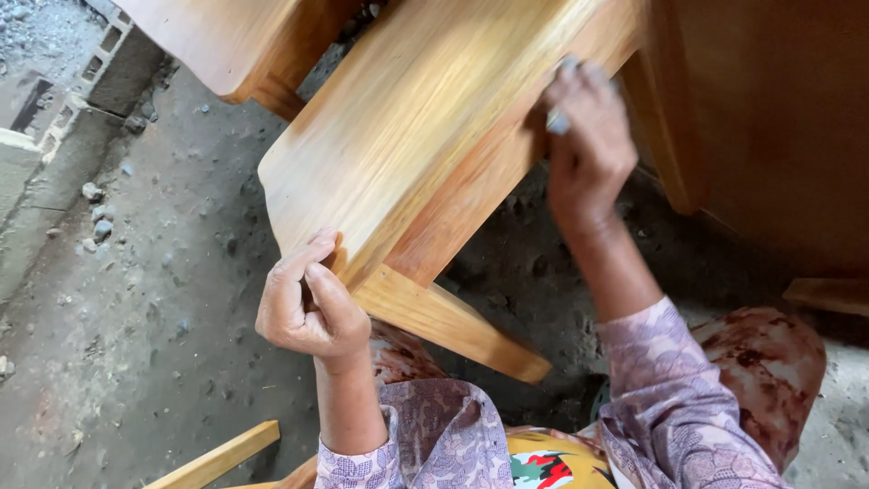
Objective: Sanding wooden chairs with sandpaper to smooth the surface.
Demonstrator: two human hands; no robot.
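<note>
A varnished wooden piece of furniture (425, 127), a broad golden plank with a leg or rail (453, 326) sticking out below, fills the middle of the view. My left hand (308, 303) grips the plank's near corner, fingers curled against its edge. My right hand (588, 136) presses a small grey pad, likely sandpaper (558, 120), against the plank's right side edge; most of the pad is hidden under my fingers. Both arms wear purple patterned sleeves.
A dusty concrete floor (154, 272) with small stones lies to the left. Concrete blocks (109, 63) sit at the upper left. More wooden panels stand at the top (235, 45) and right (769, 127). A loose wooden stick (217, 457) lies near my lap.
</note>
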